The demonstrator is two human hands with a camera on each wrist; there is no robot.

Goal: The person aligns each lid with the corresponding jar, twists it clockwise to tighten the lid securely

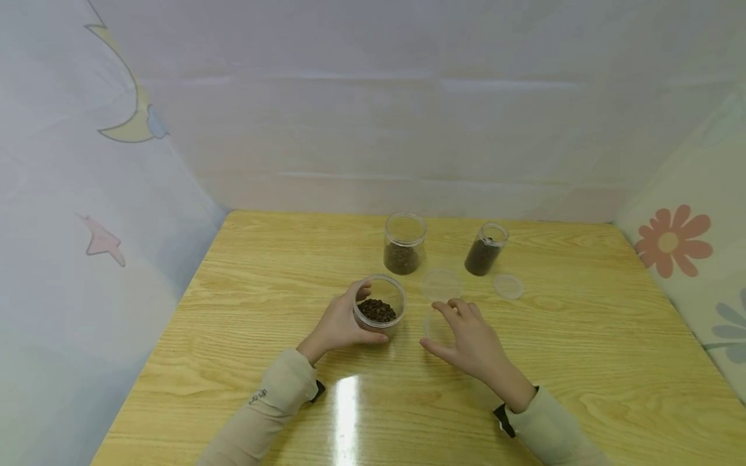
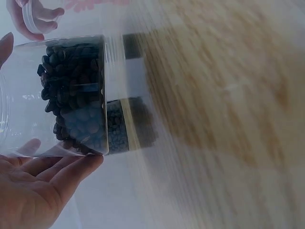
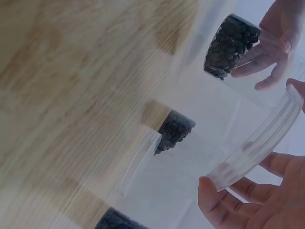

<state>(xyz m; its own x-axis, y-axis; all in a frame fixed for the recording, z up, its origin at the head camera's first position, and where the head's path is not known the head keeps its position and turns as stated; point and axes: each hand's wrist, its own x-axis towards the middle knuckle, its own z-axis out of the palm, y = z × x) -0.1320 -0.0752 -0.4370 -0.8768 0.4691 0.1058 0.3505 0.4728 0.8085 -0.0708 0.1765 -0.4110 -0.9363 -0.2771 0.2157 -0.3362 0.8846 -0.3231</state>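
A clear jar partly filled with dark coffee beans is uncovered, its open mouth facing up. My left hand grips this jar from the left, thumb at the near side and fingers round the far side. To its right, my right hand pinches a clear round lid by its edge, between thumb and fingers. The lid is tilted and apart from the jar. In the left wrist view, part of the right hand shows behind the jar with the lid.
Farther back stand a wide clear jar of beans and a narrower jar filled higher. Two clear lids lie on the wooden table: a larger lid and a smaller lid. A cloth backdrop rises behind.
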